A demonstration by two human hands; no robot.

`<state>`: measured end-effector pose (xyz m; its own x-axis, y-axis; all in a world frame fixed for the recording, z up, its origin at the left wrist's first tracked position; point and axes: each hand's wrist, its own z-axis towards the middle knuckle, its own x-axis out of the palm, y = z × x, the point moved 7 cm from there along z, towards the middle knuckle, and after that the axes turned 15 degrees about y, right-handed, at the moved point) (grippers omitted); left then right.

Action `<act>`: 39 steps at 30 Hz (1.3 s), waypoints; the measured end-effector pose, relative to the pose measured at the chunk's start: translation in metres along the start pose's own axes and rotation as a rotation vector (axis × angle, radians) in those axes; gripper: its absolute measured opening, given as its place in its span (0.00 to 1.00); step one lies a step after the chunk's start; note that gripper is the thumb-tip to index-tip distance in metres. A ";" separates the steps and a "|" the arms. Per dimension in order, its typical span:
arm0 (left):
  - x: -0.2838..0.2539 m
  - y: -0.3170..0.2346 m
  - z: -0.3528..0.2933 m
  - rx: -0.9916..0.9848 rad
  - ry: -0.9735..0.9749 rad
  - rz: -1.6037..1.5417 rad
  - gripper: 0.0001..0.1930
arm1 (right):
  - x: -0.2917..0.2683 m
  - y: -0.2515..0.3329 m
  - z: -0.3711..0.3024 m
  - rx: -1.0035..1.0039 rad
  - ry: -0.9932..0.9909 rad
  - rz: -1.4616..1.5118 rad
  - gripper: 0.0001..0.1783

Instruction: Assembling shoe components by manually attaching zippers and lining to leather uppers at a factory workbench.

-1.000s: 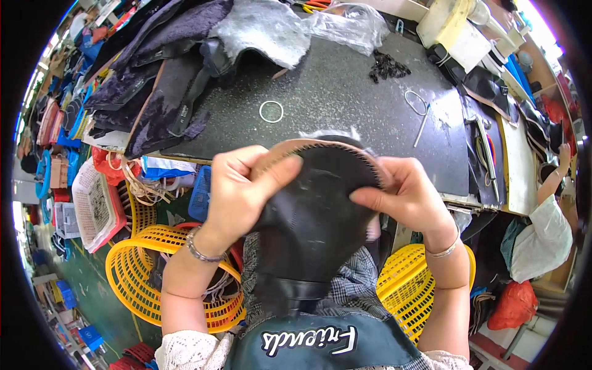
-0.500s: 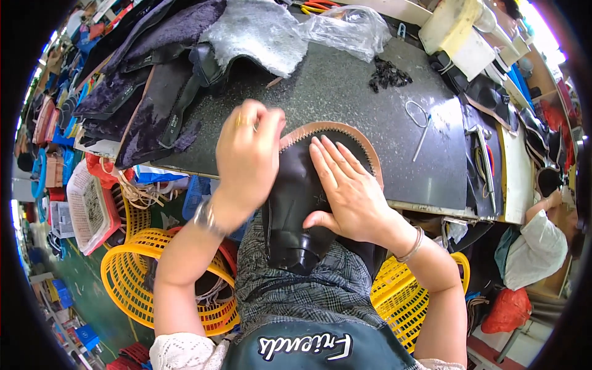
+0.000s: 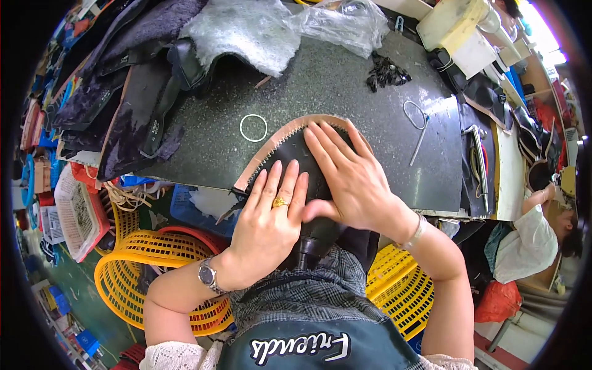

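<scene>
A black leather boot upper (image 3: 290, 153) lies partly on the table edge and partly over my lap. Along its curved top runs a tan strip (image 3: 262, 155) with a zigzag inner edge. My left hand (image 3: 268, 216) rests flat on the leather's left side, fingers stretched out beside the strip. Flat on its right side is my right hand (image 3: 351, 179), fingers extended, with the fingertips at the strip. Both palms hide much of the leather. A thin white ring (image 3: 240, 128) lies on the table beyond the left part of the strip.
Purple fleece-lined black pieces (image 3: 126, 111), a grey fluffy piece (image 3: 246, 31) and a clear plastic bag (image 3: 345, 24) cover the back left. Black scraps (image 3: 387, 74), a thin metal rod (image 3: 419, 145) and a hammer-like tool (image 3: 479, 160) lie rightward. Yellow baskets (image 3: 123, 277) stand below. Another person's sleeve (image 3: 524, 246) shows at right.
My left hand has come down from above the strip and opened flat on the leather. The white ring now shows on the table. My right hand stays flat on the leather.
</scene>
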<state>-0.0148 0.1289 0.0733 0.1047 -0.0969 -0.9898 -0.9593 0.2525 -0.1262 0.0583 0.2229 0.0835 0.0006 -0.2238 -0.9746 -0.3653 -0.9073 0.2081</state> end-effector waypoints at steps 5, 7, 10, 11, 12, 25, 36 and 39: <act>0.004 -0.003 0.002 -0.040 0.024 0.117 0.25 | 0.012 0.026 -0.042 -0.064 0.183 0.105 0.65; 0.005 -0.006 0.002 -0.044 0.037 0.135 0.25 | 0.014 0.032 -0.054 -0.040 0.192 0.143 0.66; 0.005 -0.006 0.007 -0.015 0.002 0.007 0.24 | 0.008 0.012 -0.009 -0.036 0.031 0.029 0.62; 0.006 -0.004 0.007 -0.025 0.008 0.011 0.24 | 0.009 0.005 0.012 -0.037 -0.054 0.033 0.61; 0.004 -0.004 0.006 -0.003 0.025 0.098 0.25 | 0.010 0.005 0.022 -0.027 -0.056 0.002 0.61; 0.008 -0.008 0.005 0.000 0.063 0.091 0.30 | 0.009 0.015 0.016 -0.092 -0.095 0.058 0.62; 0.005 -0.009 0.007 -0.005 0.045 0.125 0.27 | 0.005 0.017 0.016 -0.084 -0.089 0.014 0.60; 0.011 -0.007 0.006 -0.074 0.067 0.150 0.27 | 0.004 0.028 -0.017 -0.102 0.080 0.028 0.65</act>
<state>-0.0058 0.1318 0.0625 -0.0567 -0.1283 -0.9901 -0.9799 0.1972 0.0305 0.0640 0.1903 0.0873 0.0672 -0.2733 -0.9596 -0.2701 -0.9308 0.2462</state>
